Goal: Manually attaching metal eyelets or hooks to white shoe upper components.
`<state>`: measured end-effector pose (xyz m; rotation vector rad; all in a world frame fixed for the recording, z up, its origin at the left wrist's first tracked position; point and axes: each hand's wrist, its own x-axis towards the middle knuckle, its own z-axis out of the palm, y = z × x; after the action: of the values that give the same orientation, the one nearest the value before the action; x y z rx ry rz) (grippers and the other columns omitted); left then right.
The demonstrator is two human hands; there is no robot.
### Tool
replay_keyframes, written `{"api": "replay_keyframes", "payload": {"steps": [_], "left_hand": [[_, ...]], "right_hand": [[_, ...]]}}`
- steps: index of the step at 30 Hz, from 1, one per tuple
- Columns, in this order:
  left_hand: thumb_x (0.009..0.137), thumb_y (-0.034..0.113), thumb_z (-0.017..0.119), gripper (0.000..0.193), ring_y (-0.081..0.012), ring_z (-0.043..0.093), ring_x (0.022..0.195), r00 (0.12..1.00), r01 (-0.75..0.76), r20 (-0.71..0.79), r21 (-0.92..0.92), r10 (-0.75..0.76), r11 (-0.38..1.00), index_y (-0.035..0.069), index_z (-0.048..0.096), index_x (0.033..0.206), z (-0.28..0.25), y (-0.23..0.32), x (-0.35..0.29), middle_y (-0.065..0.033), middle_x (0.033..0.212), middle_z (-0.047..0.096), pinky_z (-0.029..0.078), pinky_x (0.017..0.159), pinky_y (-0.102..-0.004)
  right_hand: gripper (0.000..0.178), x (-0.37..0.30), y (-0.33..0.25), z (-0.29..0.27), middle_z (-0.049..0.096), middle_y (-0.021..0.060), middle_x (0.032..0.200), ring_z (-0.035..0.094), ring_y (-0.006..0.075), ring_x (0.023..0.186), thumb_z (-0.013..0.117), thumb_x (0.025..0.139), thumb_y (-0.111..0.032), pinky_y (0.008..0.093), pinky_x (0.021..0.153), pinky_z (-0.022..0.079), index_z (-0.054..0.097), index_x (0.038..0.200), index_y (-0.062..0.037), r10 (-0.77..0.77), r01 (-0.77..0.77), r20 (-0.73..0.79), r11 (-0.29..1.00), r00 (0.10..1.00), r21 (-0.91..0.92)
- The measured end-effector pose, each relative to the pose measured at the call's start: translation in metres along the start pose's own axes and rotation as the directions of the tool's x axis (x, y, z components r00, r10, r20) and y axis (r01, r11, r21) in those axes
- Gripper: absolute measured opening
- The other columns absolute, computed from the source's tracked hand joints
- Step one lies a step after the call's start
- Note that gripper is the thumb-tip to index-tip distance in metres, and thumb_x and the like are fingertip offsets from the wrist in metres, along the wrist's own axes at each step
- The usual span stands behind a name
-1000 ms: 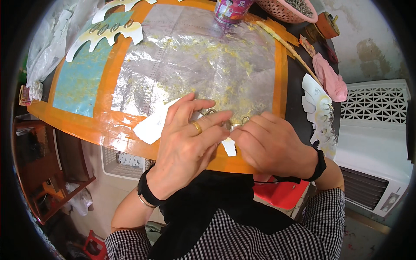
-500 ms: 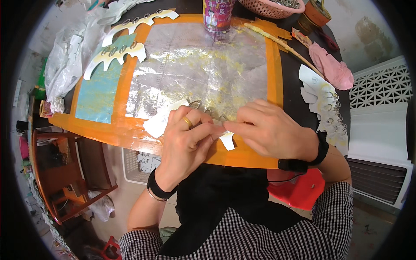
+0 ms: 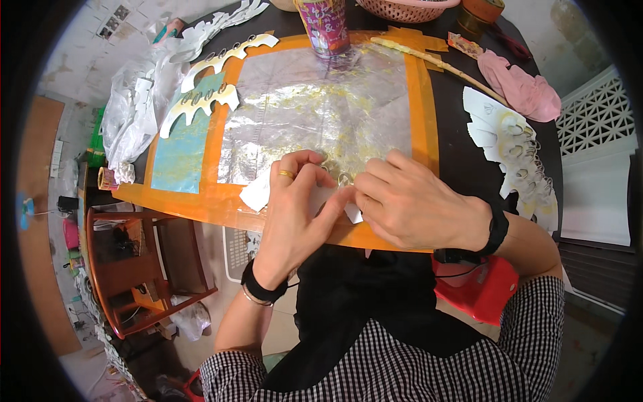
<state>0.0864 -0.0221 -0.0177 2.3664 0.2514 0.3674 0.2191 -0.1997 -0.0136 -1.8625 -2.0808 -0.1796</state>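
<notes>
Low on the plastic-covered work mat, my left hand (image 3: 295, 204) grips a white scalloped strip (image 3: 256, 193) between thumb and fingers. A ring is on one of its fingers. The strip's right end (image 3: 353, 213) shows below the fingertips. My right hand (image 3: 416, 206) meets it from the right, fingers curled and closed on the strip's right part, their tips partly hidden. A small metal ring (image 3: 345, 179) stands up at the strip's far edge between the hands. Two like strips with metal rings, one nearer (image 3: 199, 107) and one farther (image 3: 224, 56), lie at the far left.
A purple patterned cup (image 3: 325, 28) stands at the mat's far edge. Right of it lie a stick (image 3: 442, 65), a pink cloth (image 3: 519, 88) and a pile of ringed white strips (image 3: 512, 151). A plastic bag (image 3: 134, 120) lies left. A pink basket (image 3: 410, 9) stands behind.
The view has shifted, so the table sits farther right. My left thumb and fingers have spread wider along the strip, and the right fingers have curled more at its right part.
</notes>
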Motion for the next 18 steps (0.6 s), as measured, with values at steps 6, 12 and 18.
{"api": "replay_keyframes", "payload": {"steps": [6,12,18], "left_hand": [[0.087,0.015,0.075,0.021,-0.0357,0.05,0.115,0.999,0.033,-0.032,0.055,-0.031,0.998,-0.002,0.064,0.093,0.01,0.004,0.0,-0.0187,0.124,0.056,0.043,0.1,-0.044],[0.089,0.01,0.072,0.014,-0.035,0.05,0.113,0.997,0.004,-0.083,0.036,-0.001,0.999,-0.002,0.064,0.093,0.02,-0.004,-0.003,-0.0169,0.122,0.056,0.04,0.102,-0.0457],[0.086,0.007,0.072,0.013,-0.0347,0.05,0.109,0.99,-0.06,-0.118,0.093,0.071,0.994,0.001,0.061,0.092,0.023,-0.008,-0.004,-0.0148,0.12,0.057,0.041,0.097,-0.0454]], "right_hand": [[0.015,-0.001,-0.003,0.002,0.058,0.0073,0.088,0.054,0.0217,0.093,0.062,0.082,-0.011,0.0339,0.08,0.041,0.068,0.088,0.0016,0.005,-0.008,-0.035,0.995,0.999,-0.095],[0.01,0.004,-0.003,0.005,0.055,0.0073,0.087,0.053,0.0226,0.091,0.061,0.084,-0.012,0.0353,0.082,0.042,0.064,0.085,-0.0022,0.127,-0.127,-0.069,0.992,0.989,0.006],[0.01,0.011,-0.015,0.006,0.052,0.0068,0.084,0.05,0.0223,0.087,0.062,0.083,-0.012,0.0352,0.078,0.04,0.063,0.083,-0.0025,0.167,-0.174,-0.063,0.977,0.984,-0.121]]}}
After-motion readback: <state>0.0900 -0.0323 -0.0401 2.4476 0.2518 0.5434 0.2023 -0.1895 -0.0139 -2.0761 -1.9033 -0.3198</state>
